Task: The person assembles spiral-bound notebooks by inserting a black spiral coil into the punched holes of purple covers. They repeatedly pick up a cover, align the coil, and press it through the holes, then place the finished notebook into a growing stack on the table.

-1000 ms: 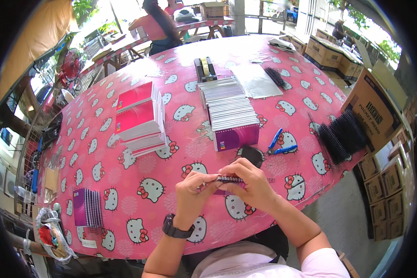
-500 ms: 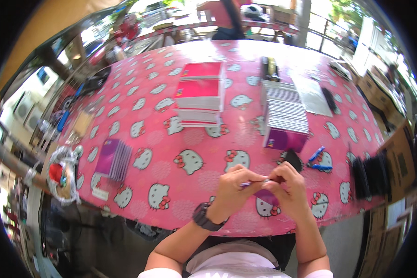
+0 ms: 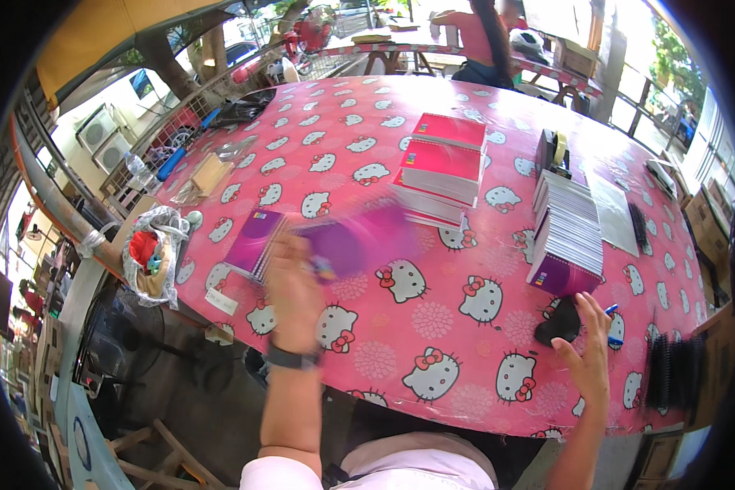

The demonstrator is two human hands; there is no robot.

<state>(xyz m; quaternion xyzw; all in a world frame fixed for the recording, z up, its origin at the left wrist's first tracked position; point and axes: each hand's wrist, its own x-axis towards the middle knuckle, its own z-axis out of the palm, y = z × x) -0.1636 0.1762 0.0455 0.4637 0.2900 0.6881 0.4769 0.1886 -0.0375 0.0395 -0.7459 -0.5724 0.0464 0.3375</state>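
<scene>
A purple notebook [image 3: 363, 238], smeared by motion, is gripped by my left hand [image 3: 294, 282] over the left half of the table. Just beside that hand sits a small stack of purple spiral notebooks [image 3: 256, 241]; a white slip [image 3: 220, 301] lies in front of it. My right hand [image 3: 588, 351], fingers spread and holding nothing, hovers at the right near a black object [image 3: 558, 323] and a blue-handled hand tool [image 3: 616, 340], which it partly hides. Beyond it stands a row of white-edged notebooks with a purple cover [image 3: 559, 276] at the front.
Red-covered notebooks [image 3: 443, 157] are piled at the middle back of the pink patterned table [image 3: 445, 388]. Black spiral coils [image 3: 674, 367] occupy the right edge, and a tape dispenser [image 3: 558, 151] stands behind the row. A plastic bag [image 3: 157, 257] hangs at the left edge. Someone [image 3: 483, 41] is farther back.
Both hands were together in front of me over a purple item. They have parted: my left hand swung left with the notebook, while the right moved right and opened. The view shifted leftward.
</scene>
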